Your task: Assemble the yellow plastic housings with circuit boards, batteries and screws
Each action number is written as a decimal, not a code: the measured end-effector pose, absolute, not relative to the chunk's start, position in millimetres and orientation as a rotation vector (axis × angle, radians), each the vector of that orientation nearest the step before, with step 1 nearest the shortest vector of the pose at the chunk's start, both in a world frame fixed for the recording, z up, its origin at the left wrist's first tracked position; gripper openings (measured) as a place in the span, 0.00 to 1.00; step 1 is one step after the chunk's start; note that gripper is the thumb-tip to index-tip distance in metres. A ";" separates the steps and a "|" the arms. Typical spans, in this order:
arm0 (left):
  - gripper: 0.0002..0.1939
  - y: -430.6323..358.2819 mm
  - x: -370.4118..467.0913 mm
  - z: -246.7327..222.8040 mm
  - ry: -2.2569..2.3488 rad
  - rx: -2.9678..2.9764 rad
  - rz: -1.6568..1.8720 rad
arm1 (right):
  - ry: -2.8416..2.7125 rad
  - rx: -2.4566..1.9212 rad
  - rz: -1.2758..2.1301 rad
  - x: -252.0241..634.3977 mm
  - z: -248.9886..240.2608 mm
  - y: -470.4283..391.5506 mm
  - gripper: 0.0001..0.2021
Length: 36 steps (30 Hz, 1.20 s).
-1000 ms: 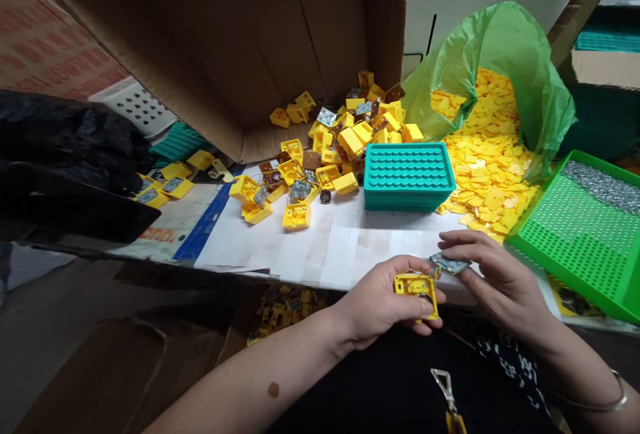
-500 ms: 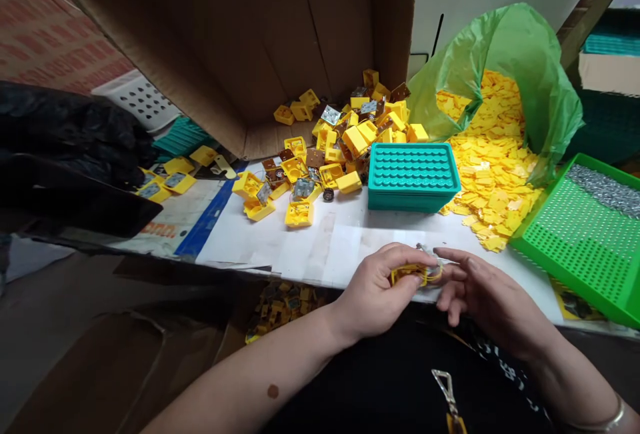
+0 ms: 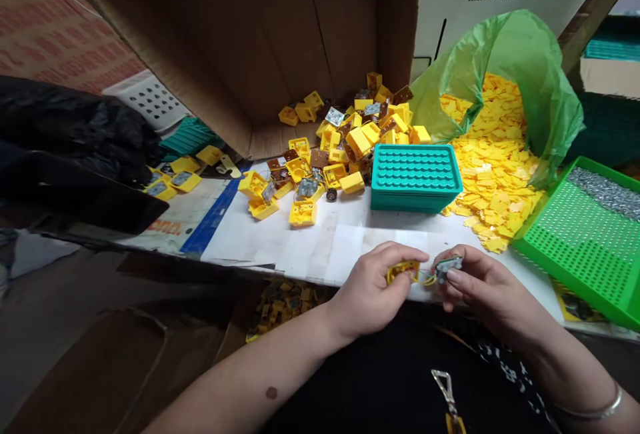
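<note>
Near the table's front edge, my left hand (image 3: 376,285) is closed around a small yellow plastic housing (image 3: 395,273), its open side showing. My right hand (image 3: 483,281) pinches a small grey circuit board (image 3: 447,267) between thumb and fingers. Thin wires (image 3: 427,278), some yellow, run from the housing across the gap to the board. Beyond my hands stands a stack of teal ridged trays (image 3: 416,181). To its left lies a heap of similar yellow housings (image 3: 360,137), mixed with grey boards and brown pieces.
A large cardboard box (image 3: 240,34) lies open behind the heap. Flat yellow pieces (image 3: 493,174) spill from a green plastic bag (image 3: 550,101). At right, a green perforated tray (image 3: 580,234) holds many small metal parts (image 3: 607,191). More yellow parts (image 3: 283,304) are below the table edge.
My right hand has closed on the circuit board and drawn it right, apart from the housing. My left hand keeps hold of the housing. The view has shifted slightly.
</note>
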State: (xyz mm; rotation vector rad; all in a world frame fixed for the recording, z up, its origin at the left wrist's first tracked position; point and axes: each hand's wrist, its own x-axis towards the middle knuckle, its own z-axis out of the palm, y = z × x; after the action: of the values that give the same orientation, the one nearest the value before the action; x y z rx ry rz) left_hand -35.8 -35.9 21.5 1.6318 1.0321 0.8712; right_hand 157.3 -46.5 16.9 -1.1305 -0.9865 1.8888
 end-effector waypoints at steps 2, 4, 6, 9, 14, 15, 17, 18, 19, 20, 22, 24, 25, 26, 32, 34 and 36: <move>0.14 -34.5 -33.8 20.5 1.131 1.401 0.767 | -1.027 -1.145 1.723 152.6 15.7 -49.3 0.09; 0.18 -33.7 -32.2 17.8 1.080 1.157 0.658 | -1.063 -1.150 1.587 146.3 15.3 -52.2 0.07; 0.25 -33.3 -32.3 14.9 0.936 0.931 0.598 | -1.196 -1.144 1.457 141.0 15.7 -54.6 0.05; 0.35 -32.2 -35.6 14.5 0.746 0.643 0.615 | -1.612 -1.077 1.122 139.8 14.9 -57.6 0.03; 0.25 -28.8 -37.4 22.7 0.723 0.434 0.631 | -2.138 -0.905 0.718 150.7 7.0 -61.8 0.12; 0.22 -28.5 -36.3 23.5 0.754 0.430 0.625 | -2.181 -0.887 0.676 152.2 5.8 -62.2 0.12; 0.20 -28.7 -33.5 23.4 0.813 0.438 0.617 | -2.198 -0.888 0.627 153.1 5.1 -62.7 0.11; 0.20 -28.9 -32.5 22.6 0.832 0.442 0.618 | -2.182 -0.913 0.624 152.6 5.5 -62.7 0.11; 0.20 -29.2 -31.9 21.7 0.840 0.444 0.620 | -2.147 -0.955 0.627 151.6 6.3 -62.7 0.10; 0.20 -29.5 -32.0 20.8 0.837 0.442 0.622 | -2.104 -1.010 0.637 150.1 7.2 -62.7 0.09; 0.20 -30.1 -33.6 19.3 0.803 0.428 0.619 | -1.990 -1.146 0.673 146.5 9.6 -62.3 0.07; 0.22 -31.1 -35.9 18.1 0.735 0.404 0.604 | -1.806 -1.288 0.758 142.5 13.2 -61.1 0.04; 0.25 -31.9 -36.5 17.4 0.701 0.401 0.601 | -1.684 -1.351 0.838 140.4 15.7 -59.9 0.04; 0.28 -33.0 -36.4 16.6 0.679 0.419 0.607 | -1.548 -1.401 0.945 138.4 18.7 -58.3 0.05; 0.18 -36.9 -23.3 14.5 0.930 1.087 0.697 | -0.935 -1.451 1.607 128.5 38.1 -48.6 0.18; 0.11 -35.7 -19.9 16.1 1.027 1.312 0.702 | -0.923 -1.467 1.661 127.0 41.3 -48.3 0.19; 0.09 -34.3 -18.8 17.2 1.054 1.441 0.727 | -0.964 -1.469 1.643 127.2 42.7 -49.8 0.18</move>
State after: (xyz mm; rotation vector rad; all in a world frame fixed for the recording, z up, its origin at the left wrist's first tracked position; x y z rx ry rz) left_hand -18.8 -34.3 17.2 1.4405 1.0541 0.7271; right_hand 127.2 -49.8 42.7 -1.4686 -0.9644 1.6434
